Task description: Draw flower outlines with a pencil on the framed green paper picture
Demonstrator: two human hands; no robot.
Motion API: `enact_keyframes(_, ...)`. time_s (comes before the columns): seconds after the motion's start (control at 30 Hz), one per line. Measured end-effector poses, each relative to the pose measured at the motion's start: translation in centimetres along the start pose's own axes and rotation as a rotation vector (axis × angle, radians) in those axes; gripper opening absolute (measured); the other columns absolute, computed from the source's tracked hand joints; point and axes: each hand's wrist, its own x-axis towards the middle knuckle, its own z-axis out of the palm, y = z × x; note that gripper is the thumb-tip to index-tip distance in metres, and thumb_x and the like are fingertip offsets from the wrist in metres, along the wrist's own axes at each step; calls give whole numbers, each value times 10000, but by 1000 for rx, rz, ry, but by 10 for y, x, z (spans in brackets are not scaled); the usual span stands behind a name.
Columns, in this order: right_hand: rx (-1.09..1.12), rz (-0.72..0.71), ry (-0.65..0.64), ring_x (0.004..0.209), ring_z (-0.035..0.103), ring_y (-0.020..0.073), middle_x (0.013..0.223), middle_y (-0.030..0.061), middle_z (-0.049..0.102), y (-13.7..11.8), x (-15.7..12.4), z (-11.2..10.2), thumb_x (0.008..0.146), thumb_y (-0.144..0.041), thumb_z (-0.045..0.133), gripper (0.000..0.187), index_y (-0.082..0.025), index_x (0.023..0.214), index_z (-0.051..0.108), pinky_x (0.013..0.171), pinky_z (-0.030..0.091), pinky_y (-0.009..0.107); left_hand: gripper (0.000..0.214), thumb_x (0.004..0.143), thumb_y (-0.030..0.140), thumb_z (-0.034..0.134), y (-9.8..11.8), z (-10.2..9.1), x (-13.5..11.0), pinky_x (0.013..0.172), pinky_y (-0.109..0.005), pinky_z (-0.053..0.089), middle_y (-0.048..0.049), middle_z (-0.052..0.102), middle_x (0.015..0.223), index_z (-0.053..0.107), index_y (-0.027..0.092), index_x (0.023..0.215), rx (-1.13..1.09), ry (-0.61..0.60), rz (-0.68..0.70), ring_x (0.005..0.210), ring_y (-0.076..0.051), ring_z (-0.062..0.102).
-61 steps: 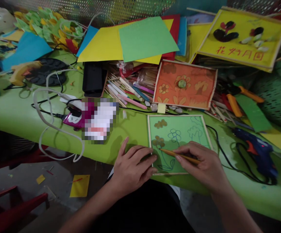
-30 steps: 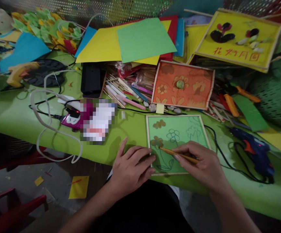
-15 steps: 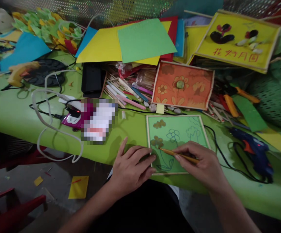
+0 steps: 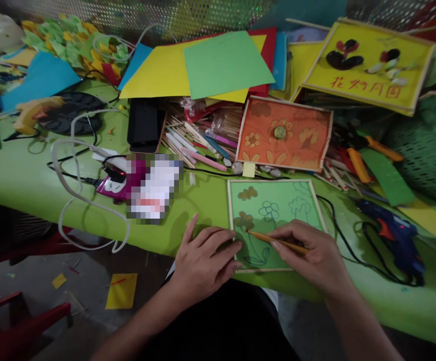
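A green picture [image 4: 283, 220] in a thin wooden frame lies at the table's near edge, with flowers, a tree and clouds drawn on it. Brownish colour fills the cloud and the left flower; the other shapes are dark outlines. My right hand [image 4: 311, 253] pinches a yellow-brown marker pen [image 4: 280, 242], its tip at the bottom of the left flower. My left hand [image 4: 208, 258] rests with fingers spread at the frame's lower left side, fingertips on its edge.
A blue glue gun [image 4: 394, 235] and its black cord lie at right. Behind are an orange framed picture [image 4: 259, 135], loose pens and sticks, coloured paper [image 4: 225, 65] and a yellow framed picture [image 4: 376, 75]. A purple power strip [image 4: 108, 184] with a white cable sits at left.
The view has shifted very slightly. Both hands and the pen stay in almost the same place, the tip still at the left flower.
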Motion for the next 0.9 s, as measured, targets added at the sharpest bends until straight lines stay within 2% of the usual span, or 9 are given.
enact_keyframes(0.23, -9, 7, 14, 757, 725, 207, 848, 23, 742, 1, 1, 2, 957, -297, 659, 78, -257, 963, 726, 660, 560, 313, 218, 1008, 350, 612, 1, 0, -1, 1337, -498, 162, 13, 781, 1169, 764, 293, 1153, 11, 2, -5, 1062, -171, 705)
enact_keyframes(0.5, -6, 13, 18, 778, 724, 205, 872, 26, 740, 6, 0, 4, 965, -284, 660, 78, -246, 967, 728, 692, 557, 311, 240, 1029, 370, 584, 0, 0, -1, 1350, -531, 65, 12, 777, 1178, 763, 282, 1163, -3, -7, 5, 1072, -180, 700)
enact_keyframes(0.7, 1, 18, -18, 756, 715, 207, 849, 36, 742, 2, 0, 1, 956, -286, 655, 95, -236, 942, 735, 665, 548, 308, 223, 1023, 354, 594, 1, 0, 0, 1351, -525, 80, 17, 782, 1173, 764, 283, 1149, -3, 3, -3, 1067, -174, 703)
enact_keyframes(0.9, 7, 7, 15, 767, 727, 212, 852, 34, 751, 1, 2, 2, 950, -290, 662, 88, -240, 951, 734, 671, 560, 309, 212, 1004, 347, 626, 1, 0, 0, 1355, -526, 81, 20, 776, 1170, 765, 284, 1150, 3, 4, 1, 1061, -170, 708)
